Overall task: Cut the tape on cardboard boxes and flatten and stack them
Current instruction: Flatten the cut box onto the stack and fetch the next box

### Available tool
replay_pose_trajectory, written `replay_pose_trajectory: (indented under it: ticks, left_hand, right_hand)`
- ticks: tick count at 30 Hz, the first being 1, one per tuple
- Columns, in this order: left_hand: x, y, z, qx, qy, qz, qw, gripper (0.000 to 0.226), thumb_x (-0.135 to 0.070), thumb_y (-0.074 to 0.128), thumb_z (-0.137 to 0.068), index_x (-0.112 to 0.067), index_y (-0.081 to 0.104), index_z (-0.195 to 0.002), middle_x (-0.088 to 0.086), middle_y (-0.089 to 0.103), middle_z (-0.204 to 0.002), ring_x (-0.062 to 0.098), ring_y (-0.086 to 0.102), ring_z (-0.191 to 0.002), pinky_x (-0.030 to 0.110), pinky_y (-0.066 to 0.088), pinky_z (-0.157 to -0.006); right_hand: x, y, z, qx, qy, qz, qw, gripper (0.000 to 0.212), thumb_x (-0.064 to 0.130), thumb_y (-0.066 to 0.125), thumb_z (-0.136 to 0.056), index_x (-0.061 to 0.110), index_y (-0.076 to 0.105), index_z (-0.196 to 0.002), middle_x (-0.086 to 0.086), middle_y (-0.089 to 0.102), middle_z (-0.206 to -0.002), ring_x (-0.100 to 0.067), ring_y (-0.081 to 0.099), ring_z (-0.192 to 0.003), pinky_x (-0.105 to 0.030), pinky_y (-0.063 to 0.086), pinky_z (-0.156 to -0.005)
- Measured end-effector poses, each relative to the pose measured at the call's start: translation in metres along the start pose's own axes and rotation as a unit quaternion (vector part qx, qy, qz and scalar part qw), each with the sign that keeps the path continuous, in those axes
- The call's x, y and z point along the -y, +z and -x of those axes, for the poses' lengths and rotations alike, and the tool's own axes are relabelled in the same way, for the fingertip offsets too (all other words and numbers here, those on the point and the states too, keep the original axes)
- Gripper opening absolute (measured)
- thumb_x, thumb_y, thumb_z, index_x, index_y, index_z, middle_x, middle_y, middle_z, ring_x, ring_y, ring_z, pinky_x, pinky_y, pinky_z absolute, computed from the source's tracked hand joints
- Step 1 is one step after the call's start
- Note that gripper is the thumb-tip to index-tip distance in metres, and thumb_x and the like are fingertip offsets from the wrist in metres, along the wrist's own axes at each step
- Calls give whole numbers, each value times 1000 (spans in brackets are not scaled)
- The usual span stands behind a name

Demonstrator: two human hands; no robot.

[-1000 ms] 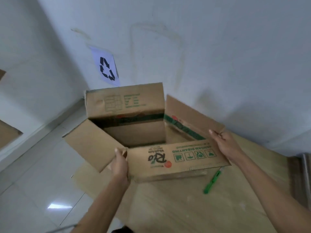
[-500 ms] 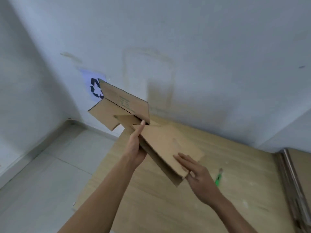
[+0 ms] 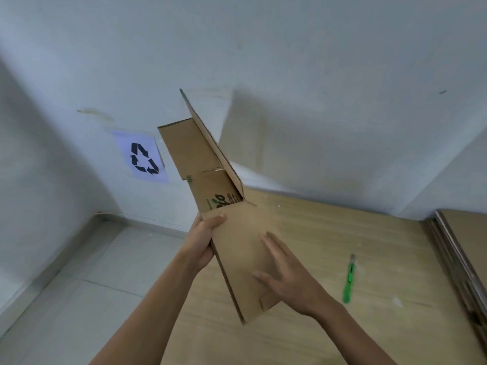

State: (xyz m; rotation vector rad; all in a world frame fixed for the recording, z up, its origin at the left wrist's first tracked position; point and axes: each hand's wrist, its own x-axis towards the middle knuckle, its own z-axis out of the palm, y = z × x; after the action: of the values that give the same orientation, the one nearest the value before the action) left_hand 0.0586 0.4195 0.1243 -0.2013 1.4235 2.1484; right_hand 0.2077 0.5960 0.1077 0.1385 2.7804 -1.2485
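The folded-flat brown box (image 3: 238, 248) shows unreadable green print; left hand (image 3: 201, 242) grips its edge, right hand (image 3: 287, 275) presses flat.

The scene is taken by one wide-angle camera worn on the head, aimed forward and down. The left hand (image 3: 204, 241) and right hand (image 3: 287, 277) are caught close to the lens at mid-frame, with both forearms entering from the bottom edge and the box (image 3: 237, 248) between them. The table (image 3: 369, 325) is viewed steeply from above at lower right, the floor (image 3: 79, 285) at lower left. The upper half is filled by the wall (image 3: 316, 61) (well beyond the hands). The stack (image 3: 463, 246) is cropped by the right edge.
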Motion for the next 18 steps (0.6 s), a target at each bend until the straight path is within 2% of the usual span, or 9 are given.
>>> replay_pose_trajectory:
  ticks: [2, 3, 5, 6, 7, 9, 12, 15, 18]
  left_hand:
    - [-2, 7, 8, 7, 13, -23, 1000, 25, -3, 58, -99, -8, 63, -123, 12, 75, -112, 26, 75, -97, 39, 63, -77]
    - [-3, 10, 13, 16, 15, -30, 999, 22, -3, 57, -99, -8, 63, -119, 10, 77, -107, 24, 76, -93, 39, 63, -77]
    - [-4, 13, 20, 44, 21, -53, 997, 24, -5, 57, -100, -8, 62, -123, 10, 77, -108, 27, 75, -96, 40, 63, -79]
    - [-4, 14, 22, 61, 37, -71, 995, 27, -6, 57, -100, -9, 62, -127, 11, 76, -112, 29, 74, -100, 40, 63, -80]
    - [-7, 17, 26, 85, 60, -97, 990, 29, -6, 56, -101, -10, 62, -128, 12, 75, -115, 30, 72, -104, 39, 62, -82]
    - [-12, 26, 29, 146, 137, -176, 964, 31, -4, 53, -102, -10, 61, -132, 10, 72, -122, 26, 68, -115, 34, 58, -89]
    - [-12, 53, 37, 234, 189, -274, 914, 63, 11, 59, -92, -5, 38, -149, 5, 54, -145, 2, 56, -128, 20, 51, -94]
    - [-13, 58, 34, 288, 161, -299, 895, 89, -13, 66, -84, -26, 14, -155, -16, 30, -159, -21, 36, -132, 8, 38, -101]
    - [-12, 36, 17, 314, 116, -282, 899, 80, -48, 63, -90, -31, 25, -158, -26, 18, -163, -13, 18, -146, 21, 22, -118]
  right_hand:
    - [29, -3, -15, -31, -2, -75, 997, 101, 71, 62, -83, 42, 0, -158, 31, -3, -162, 13, 2, -147, -22, 15, -121]
    - [43, -9, -24, -55, -1, -141, 988, 98, 64, 66, -84, 46, 2, -156, 38, 4, -158, 19, 9, -143, -19, 21, -119]
    - [67, -26, -46, -89, 6, -240, 967, 73, 46, 66, -92, 51, 17, -147, 50, 29, -140, 34, 29, -120, -1, 33, -100]
    - [78, -35, -55, -84, 16, -267, 960, 66, 45, 64, -94, 49, 22, -145, 45, 39, -137, 33, 38, -112, -1, 37, -93]
    - [83, -41, -65, -73, 21, -271, 960, 70, 52, 62, -92, 46, 23, -149, 35, 45, -140, 26, 45, -111, -7, 41, -96]
    - [91, -44, -80, -41, 30, -233, 971, 91, 65, 67, -83, 47, 15, -155, 25, 46, -146, 9, 51, -122, -24, 39, -108]
    - [97, -41, -92, -44, 63, -191, 979, 111, 60, 81, -66, 49, 15, -154, 24, 50, -144, -2, 53, -126, -29, 41, -107]
    - [99, -53, -100, -144, 85, -223, 960, 61, 25, 72, -82, 40, 52, -138, 21, 71, -110, -5, 67, -100, -21, 51, -83]
    - [79, -70, -96, -193, 117, -262, 938, 35, 1, 61, -91, 19, 67, -120, 5, 75, -101, -13, 71, -91, -19, 55, -72]
